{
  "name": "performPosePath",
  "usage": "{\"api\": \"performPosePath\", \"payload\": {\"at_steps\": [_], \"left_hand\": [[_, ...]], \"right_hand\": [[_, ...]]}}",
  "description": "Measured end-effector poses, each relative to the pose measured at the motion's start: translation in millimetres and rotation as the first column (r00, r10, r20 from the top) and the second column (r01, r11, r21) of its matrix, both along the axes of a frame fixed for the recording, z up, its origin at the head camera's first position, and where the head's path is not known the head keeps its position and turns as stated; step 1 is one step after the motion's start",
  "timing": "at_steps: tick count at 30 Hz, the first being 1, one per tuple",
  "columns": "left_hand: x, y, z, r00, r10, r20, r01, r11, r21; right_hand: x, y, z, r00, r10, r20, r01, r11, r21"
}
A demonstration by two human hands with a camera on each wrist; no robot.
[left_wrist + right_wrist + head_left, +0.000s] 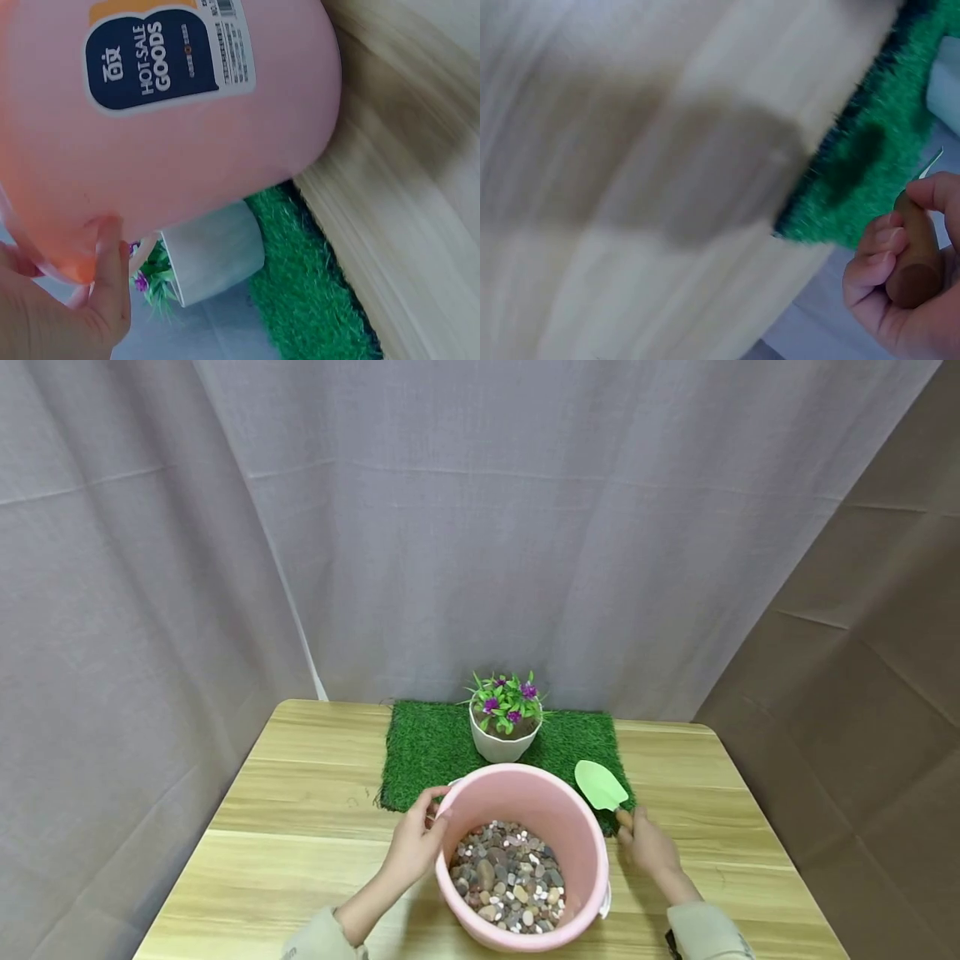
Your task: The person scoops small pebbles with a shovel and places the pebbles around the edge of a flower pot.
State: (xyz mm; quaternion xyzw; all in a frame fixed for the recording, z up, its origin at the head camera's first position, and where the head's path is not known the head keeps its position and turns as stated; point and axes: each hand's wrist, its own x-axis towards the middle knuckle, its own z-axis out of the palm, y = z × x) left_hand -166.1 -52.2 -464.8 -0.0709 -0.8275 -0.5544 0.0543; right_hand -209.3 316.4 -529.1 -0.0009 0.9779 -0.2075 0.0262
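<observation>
Over the table [315, 852], the left hand [416, 842] pinches a pink bucket [536, 797] (pebbles [510, 878] inside); the right hand [651, 847] grips a trowel [598, 785].

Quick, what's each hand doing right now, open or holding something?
Left hand: gripping the pink bucket by its rim.
Right hand: holding the green trowel by its wooden handle.

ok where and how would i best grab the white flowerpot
Probably by the white flowerpot's outer wall below the rim, from left and right together: it tapers downwards, giving a flare to lift under, while leaves crowd its top and the pink bucket stands in front.
</observation>
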Motion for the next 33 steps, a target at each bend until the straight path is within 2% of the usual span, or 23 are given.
{"api": "performPosePath", "payload": {"at_steps": [4,8,10,15,18,24,27,33], "left_hand": [[-2.2,-7.3,3.4,0.999,-0.038,0.033,0.036,0.997,0.066],[-3.4,-12.1,5.2,0.996,-0.061,0.061,0.052,0.989,0.136],[-3.7,-14.0,5.5,0.995,-0.071,0.069,0.062,0.989,0.133],[-3.7,-17.7,4.8,0.989,-0.118,0.09,0.112,0.992,0.066],[-4.2,-19.4,4.8,0.981,-0.16,0.112,0.15,0.984,0.093],[-6.7,-23.0,5.3,0.969,-0.203,0.141,0.19,0.977,0.099],[-8.4,-24.2,4.3,0.96,-0.227,0.165,0.211,0.972,0.108],[-9.1,-24.7,4.4,0.938,-0.277,0.21,0.241,0.954,0.18]], "right_hand": [[-2.6,0,15.3,0.998,0.007,-0.06,-0.007,1.0,0.006],[-5.1,-3,26.5,0.987,0.023,-0.156,-0.021,1.0,0.017],[-5.9,-6,32.6,0.984,0.022,-0.179,-0.02,1.0,0.012],[-5.6,-15,52.9,0.973,0.044,-0.227,-0.045,0.999,-0.001],[-3.9,-22,65.1,0.953,0.081,-0.292,-0.075,0.997,0.031],[1.5,-35,86.6,0.894,0.141,-0.424,-0.124,0.99,0.069],[5.8,-43,98.2,0.879,0.188,-0.437,-0.161,0.982,0.098],[14.4,-58,117.7,0.876,0.282,-0.392,-0.235,0.958,0.164]]}}
